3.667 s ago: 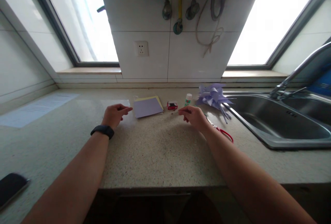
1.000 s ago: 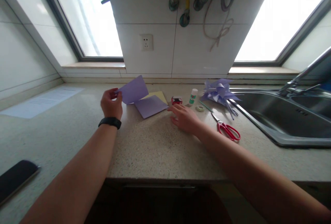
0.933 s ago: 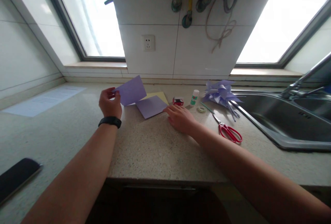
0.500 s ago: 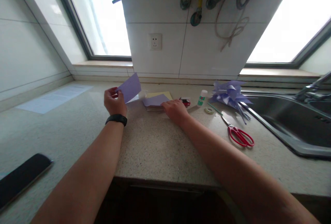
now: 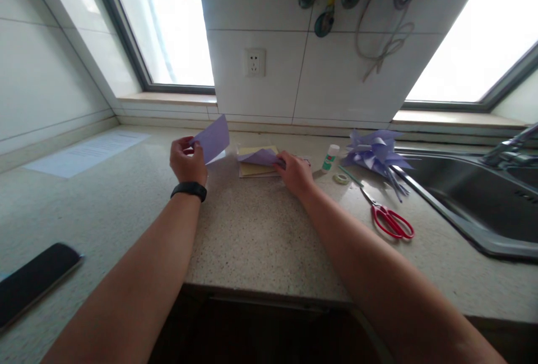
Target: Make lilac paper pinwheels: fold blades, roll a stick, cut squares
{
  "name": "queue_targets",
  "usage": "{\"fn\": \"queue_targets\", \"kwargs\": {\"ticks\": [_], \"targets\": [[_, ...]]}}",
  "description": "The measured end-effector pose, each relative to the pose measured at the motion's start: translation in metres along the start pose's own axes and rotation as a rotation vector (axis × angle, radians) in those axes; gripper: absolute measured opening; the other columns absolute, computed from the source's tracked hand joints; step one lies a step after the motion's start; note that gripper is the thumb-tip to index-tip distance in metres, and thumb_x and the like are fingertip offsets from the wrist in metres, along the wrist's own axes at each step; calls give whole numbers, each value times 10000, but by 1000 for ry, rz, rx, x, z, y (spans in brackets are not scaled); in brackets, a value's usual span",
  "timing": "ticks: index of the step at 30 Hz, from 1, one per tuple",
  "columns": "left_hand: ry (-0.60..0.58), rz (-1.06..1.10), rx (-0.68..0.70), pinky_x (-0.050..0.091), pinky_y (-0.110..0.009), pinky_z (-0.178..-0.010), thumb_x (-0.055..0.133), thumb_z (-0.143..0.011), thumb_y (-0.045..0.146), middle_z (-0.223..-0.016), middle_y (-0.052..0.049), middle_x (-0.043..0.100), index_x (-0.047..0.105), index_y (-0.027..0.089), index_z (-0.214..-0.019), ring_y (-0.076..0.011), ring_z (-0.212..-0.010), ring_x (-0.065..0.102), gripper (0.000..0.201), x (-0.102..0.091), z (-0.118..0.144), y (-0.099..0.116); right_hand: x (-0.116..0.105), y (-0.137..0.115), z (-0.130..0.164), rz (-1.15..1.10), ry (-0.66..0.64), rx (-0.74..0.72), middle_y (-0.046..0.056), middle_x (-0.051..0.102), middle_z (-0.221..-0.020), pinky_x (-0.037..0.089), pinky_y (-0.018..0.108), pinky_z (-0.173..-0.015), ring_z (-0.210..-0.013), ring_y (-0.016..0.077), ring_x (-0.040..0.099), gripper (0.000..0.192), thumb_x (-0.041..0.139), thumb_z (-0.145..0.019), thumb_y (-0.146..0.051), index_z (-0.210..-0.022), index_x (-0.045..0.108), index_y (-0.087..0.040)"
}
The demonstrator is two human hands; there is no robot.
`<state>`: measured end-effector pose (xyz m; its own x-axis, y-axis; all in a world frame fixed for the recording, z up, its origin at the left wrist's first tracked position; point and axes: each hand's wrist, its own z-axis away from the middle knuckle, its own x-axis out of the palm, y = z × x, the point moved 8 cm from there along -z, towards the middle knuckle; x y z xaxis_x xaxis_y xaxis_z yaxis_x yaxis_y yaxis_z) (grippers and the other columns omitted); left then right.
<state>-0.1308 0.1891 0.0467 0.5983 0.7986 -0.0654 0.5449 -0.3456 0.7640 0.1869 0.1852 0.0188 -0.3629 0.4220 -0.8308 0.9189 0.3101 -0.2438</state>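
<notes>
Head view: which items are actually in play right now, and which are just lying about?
In play:
- left hand, holding a lilac sheet off the counter
- right hand, lifting a second lilac sheet off the yellow paper stack

Lying about:
- red scissors
- glue bottle
- tape roll
- lilac paper bow
- phone
- printed sheet
- sink

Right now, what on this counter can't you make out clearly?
Head view only:
- White printed sheet: text too small to read.
- Glue bottle: label too small.
- Faucet: cut off by the right edge.
- Yellow paper stack: partly covered by the purple sheet under the right hand.
</notes>
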Motion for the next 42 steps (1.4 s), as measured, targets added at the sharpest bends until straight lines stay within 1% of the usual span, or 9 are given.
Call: {"fn": "queue_targets", "kwargs": {"ticks": [9, 14, 17, 20, 25, 29, 32, 38, 42], "targets": [[-15, 30, 13, 504, -287, -678, 649, -871, 193, -896, -14, 646, 642, 152, -1025, -127, -692, 594, 159, -1, 2, 7, 2, -4, 5, -95, -35, -100, 96, 627, -1252, 566, 442, -871, -1034, 233, 654, 329, 618, -973, -345, -1257, 598, -179], [-12, 47, 13, 489, -270, -669, 632, -840, 190, -890, -16, 649, 640, 184, -995, -127, -688, 595, 155, 0, 2, 5, 2, -6, 10, -128, -69, -160, 94, 631, -1244, 567, 441, -868, -1029, 231, 656, 325, 620, -972, -346, -1248, 602, -175], [-5, 55, 13, 487, -274, -673, 629, -833, 190, -890, -17, 646, 637, 187, -989, -129, -683, 595, 156, -1, 1, 4, -1, -7, 11, -140, -52, -176, 94, 632, -1242, 567, 441, -869, -1030, 231, 656, 322, 621, -971, -345, -1244, 605, -174], [4, 64, 17, 484, -270, -672, 628, -831, 190, -895, -17, 640, 637, 191, -997, -130, -689, 591, 166, -2, 1, 4, -7, -4, 10, -139, 19, -136, 94, 630, -1248, 565, 443, -875, -1038, 232, 653, 316, 619, -973, -342, -1242, 607, -177], [4, 87, 25, 485, -261, -670, 629, -829, 171, -923, -23, 631, 614, 191, -1068, -128, -702, 588, 240, -2, 2, 7, -18, 11, 5, -109, 178, 14, 95, 627, -1251, 565, 444, -874, -1040, 234, 652, 322, 617, -974, -341, -1250, 601, -176], [6, 91, 20, 486, -260, -676, 627, -826, 158, -920, -18, 618, 605, 195, -1088, -126, -705, 586, 266, -2, 2, 6, -22, 16, 4, -75, 214, 57, 96, 624, -1257, 566, 444, -873, -1043, 235, 651, 326, 617, -974, -339, -1256, 598, -177], [11, 89, 21, 485, -261, -682, 632, -820, 158, -918, -19, 618, 613, 192, -1088, -127, -711, 585, 270, -3, 2, 6, -20, 7, 6, -49, 155, -5, 97, 621, -1266, 563, 447, -882, -1052, 237, 648, 322, 615, -976, -338, -1257, 599, -181], [26, 82, 14, 482, -256, -667, 618, -814, 142, -908, -16, 610, 615, 189, -1086, -124, -701, 586, 276, -4, 2, 7, 2, -25, 17, 31, -85, -233, 99, 615, -1284, 549, 467, -910, -1085, 248, 638, 329, 621, -971, -346, -1256, 603, -182], [27, 79, 23, 482, -259, -672, 619, -814, 147, -903, -15, 610, 614, 184, -1091, -126, -703, 585, 279, -4, 3, 7, 4, -32, 21, 82, -136, -280, 103, 599, -1314, 536, 483, -932, -1116, 258, 624, 343, 622, -969, -352, -1269, 597, -188]]}}
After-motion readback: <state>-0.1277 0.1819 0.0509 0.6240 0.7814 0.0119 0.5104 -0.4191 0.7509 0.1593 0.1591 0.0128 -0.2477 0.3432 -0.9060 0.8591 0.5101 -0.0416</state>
